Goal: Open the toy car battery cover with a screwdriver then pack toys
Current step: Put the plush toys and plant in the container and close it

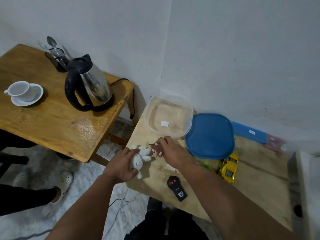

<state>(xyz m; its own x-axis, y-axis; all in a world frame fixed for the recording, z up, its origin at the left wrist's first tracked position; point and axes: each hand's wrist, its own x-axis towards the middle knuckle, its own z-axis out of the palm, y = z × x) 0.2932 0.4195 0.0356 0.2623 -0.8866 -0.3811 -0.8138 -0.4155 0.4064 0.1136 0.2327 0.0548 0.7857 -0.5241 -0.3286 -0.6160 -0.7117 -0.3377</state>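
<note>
My left hand (121, 164) grips a white plush toy (140, 157) with a smiling face at the left edge of the light wooden table (256, 163). My right hand (170, 149) closes its fingers on a small brown and pink plush toy (157, 150) right beside the white one. A clear plastic container (170, 116) stands empty just behind the hands. Its blue lid (210, 135) lies to the right. The yellow toy car (228, 168) lies on the table right of my right forearm. A black remote control (177, 187) rests near the front edge. No screwdriver is in view.
A darker wooden table (52, 118) on the left carries a steel kettle (90, 85), a white cup on a saucer (24, 92) and a black cutlery holder (56, 59). A blue box (249, 131) lies by the wall. Another person's feet in pale clogs (60, 184) stand on the floor.
</note>
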